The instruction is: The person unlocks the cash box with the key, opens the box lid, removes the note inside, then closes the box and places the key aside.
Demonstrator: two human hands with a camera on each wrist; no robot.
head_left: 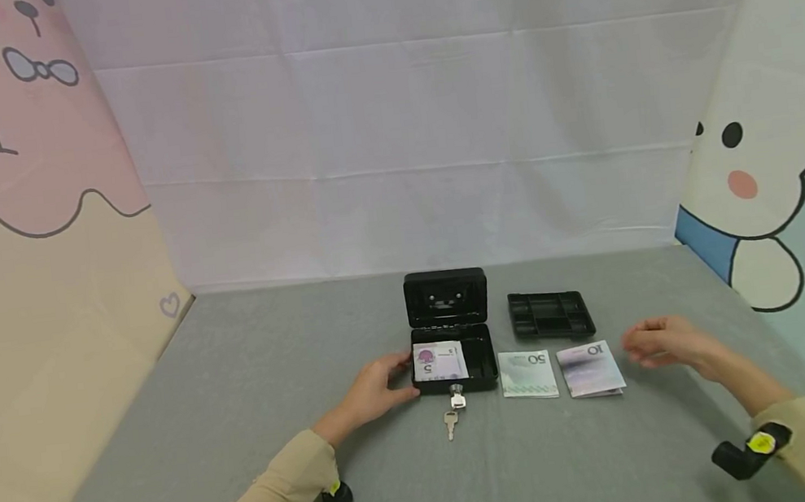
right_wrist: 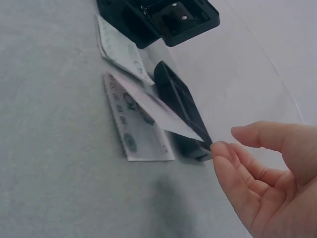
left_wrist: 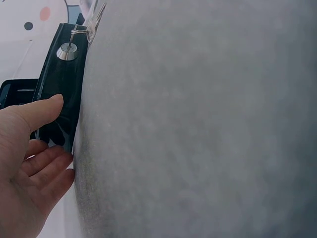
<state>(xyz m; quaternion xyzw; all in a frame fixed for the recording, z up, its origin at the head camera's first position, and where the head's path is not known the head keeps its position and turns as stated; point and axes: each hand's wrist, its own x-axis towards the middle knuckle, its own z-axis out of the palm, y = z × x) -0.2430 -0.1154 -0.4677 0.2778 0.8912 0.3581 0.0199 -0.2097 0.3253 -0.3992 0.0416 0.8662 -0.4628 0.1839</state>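
A black cash box stands with its lid raised and a purple-white 5 banknote inside it. At the box's left side, my left hand touches it, thumb at the front corner and fingers along the side. The left wrist view shows the thumb against the front wall, below the silver lock. My right hand hovers bare, fingers loosely bent, right of a folded 10 banknote. In the right wrist view that note stands partly unfolded.
A folded green 50 banknote lies between the box and the 10 note. Behind the notes is a black compartment tray. Keys hang from the lock at the box's front. A white cloth closes off the table's back.
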